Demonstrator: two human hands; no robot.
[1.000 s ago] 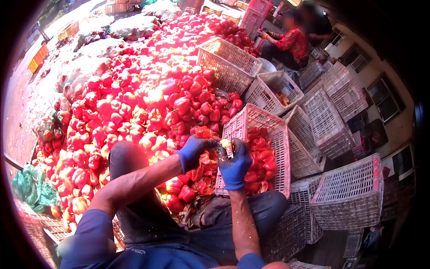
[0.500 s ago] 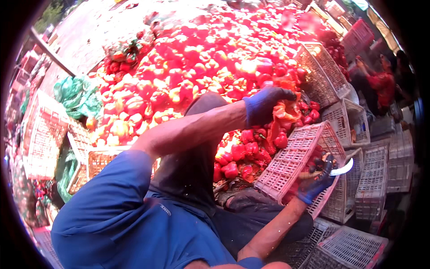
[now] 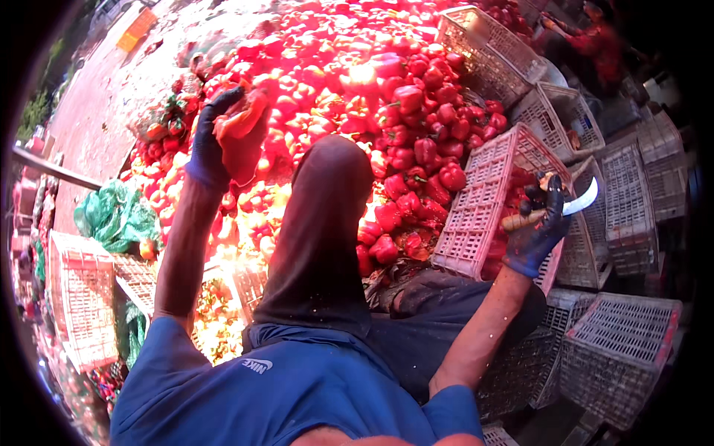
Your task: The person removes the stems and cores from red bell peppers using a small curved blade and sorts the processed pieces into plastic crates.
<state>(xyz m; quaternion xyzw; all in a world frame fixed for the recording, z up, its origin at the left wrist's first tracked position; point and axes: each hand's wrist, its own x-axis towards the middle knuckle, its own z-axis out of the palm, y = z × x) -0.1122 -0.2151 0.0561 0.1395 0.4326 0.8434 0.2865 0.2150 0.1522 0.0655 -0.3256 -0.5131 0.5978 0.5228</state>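
My left hand (image 3: 210, 141), in a dark-palmed blue glove, is raised over the left part of a big heap of red bell peppers (image 3: 428, 149). Its fingers are closed on a cut-open red bell pepper (image 3: 244, 137), whose flaps hang down. My right hand (image 3: 537, 232), gloved the same way, grips a curved knife (image 3: 582, 199) by its light handle, the pale blade pointing right. A small yellowish bit shows at its fingertips, too small to name. This hand is over the opening of a tilted pink crate (image 3: 470, 223) with red pieces inside.
Stacked plastic crates (image 3: 628, 197) crowd the right side, and another crate (image 3: 491, 63) leans on the heap. Left are a whitish-pink crate (image 3: 83, 305) and green netting (image 3: 119, 219). Yellowish scraps (image 3: 217, 312) lie by my raised knee (image 3: 331, 175). A co-worker (image 3: 587, 44) is at far right.
My left hand has swung from beside the pink crate far to the left, carrying the cut pepper. My right hand still grips the knife by the crate. The view has shifted.
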